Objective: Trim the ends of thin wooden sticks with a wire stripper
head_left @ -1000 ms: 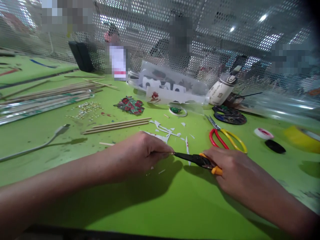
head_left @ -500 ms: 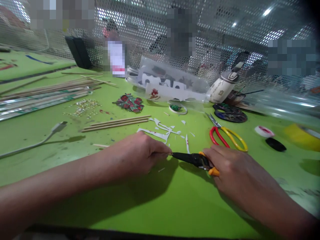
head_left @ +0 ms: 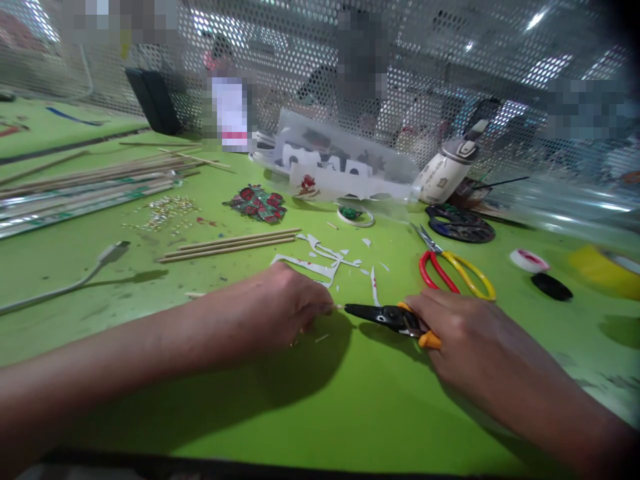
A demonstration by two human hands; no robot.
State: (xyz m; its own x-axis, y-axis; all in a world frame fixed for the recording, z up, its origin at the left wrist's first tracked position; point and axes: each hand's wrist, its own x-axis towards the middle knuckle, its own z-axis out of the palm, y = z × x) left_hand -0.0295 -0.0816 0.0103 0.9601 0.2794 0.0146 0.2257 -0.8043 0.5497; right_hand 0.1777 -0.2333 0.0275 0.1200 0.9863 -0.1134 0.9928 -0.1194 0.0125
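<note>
My left hand point(head_left: 293, 300) is closed in a pinch around a thin, pale stick point(head_left: 339, 307); only its short tip pokes out past the fingertips, and the rest is hidden by the hand. Facing that tip are the black jaws of the pliers point(head_left: 373, 314), nearly touching it. My right hand point(head_left: 453, 327) is wrapped around the orange handles of these pliers. Cut white paper scraps point(head_left: 333, 257) lie just beyond my left hand. Past my right hand rest scissors point(head_left: 457, 270) with one red and one yellow handle.
Wooden sticks point(head_left: 230, 245) and a white cable point(head_left: 75, 287) lie on the left. Small shiny beads point(head_left: 167, 213) and red-green cutouts point(head_left: 257, 203) sit farther back. A white bottle point(head_left: 447, 173), a dark palette point(head_left: 460, 223) and yellow tape point(head_left: 607, 270) are on the right.
My left fingertips have drawn slightly left, away from the plier jaws, so the pale tip now shows between them. My right hand and the pliers have hardly moved.
</note>
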